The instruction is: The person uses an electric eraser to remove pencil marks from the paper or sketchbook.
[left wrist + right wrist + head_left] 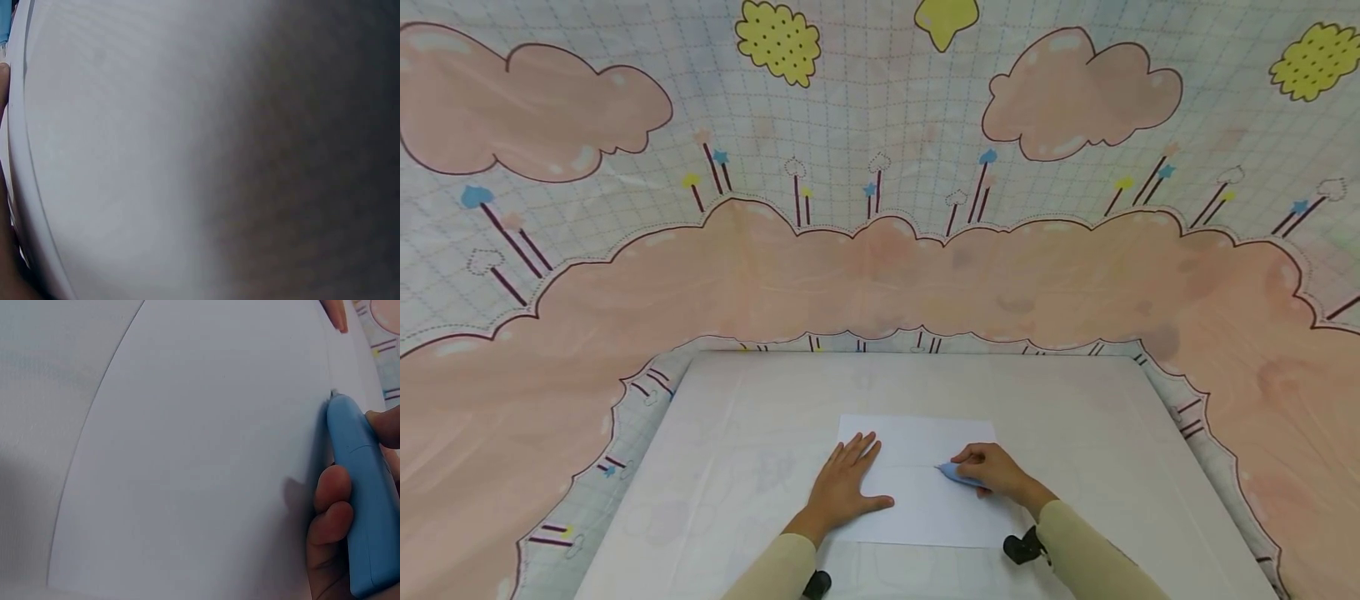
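A white sheet of paper (917, 521) lies on the white table, with a faint line running across its middle. My left hand (842, 487) rests flat on the sheet's left side, fingers spread and thumb out. My right hand (996, 471) grips a chunky blue handheld tool (958, 475) with a rounded nose and a small pointed tip. In the right wrist view, fingers and thumb close around the blue body, and the tip stands at the paper, by the faint line. The left wrist view is mostly blurred paper and shadow, with the blue tool's end (5, 22) at its upper left edge.
The white tabletop (760, 417) extends around the paper on every side. Behind and beside it hangs a patterned cloth (880, 275) with pink clouds and yellow shapes. Black wrist devices (1024, 547) sit at the cuffs of both cream sleeves (1086, 550).
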A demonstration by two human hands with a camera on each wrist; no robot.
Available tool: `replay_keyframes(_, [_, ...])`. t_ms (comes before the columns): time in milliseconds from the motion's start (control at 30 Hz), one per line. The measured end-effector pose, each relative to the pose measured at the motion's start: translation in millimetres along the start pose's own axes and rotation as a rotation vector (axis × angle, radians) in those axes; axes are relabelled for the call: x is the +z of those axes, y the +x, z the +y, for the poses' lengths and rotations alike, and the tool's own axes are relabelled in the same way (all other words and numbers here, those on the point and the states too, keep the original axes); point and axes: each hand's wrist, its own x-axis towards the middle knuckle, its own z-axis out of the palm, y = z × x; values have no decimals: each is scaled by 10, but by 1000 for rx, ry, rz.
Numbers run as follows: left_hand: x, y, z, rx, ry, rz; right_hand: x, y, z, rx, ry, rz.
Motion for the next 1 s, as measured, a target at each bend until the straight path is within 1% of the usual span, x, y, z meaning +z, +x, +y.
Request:
replay_keyframes(167, [3, 8, -5, -5, -6, 1, -63, -36, 36, -3, 2, 2])
replay_keyframes(433, [-20, 11, -1, 7, -20, 8, -119, -77, 67, 15, -6, 15])
replay_keyframes(767, [-30, -8, 3, 1, -15, 0, -44, -37, 41, -20, 28, -1])
replay_keyframes(1000, [-46, -12, 30, -1, -17, -15, -5, 2, 26, -10, 23, -7])
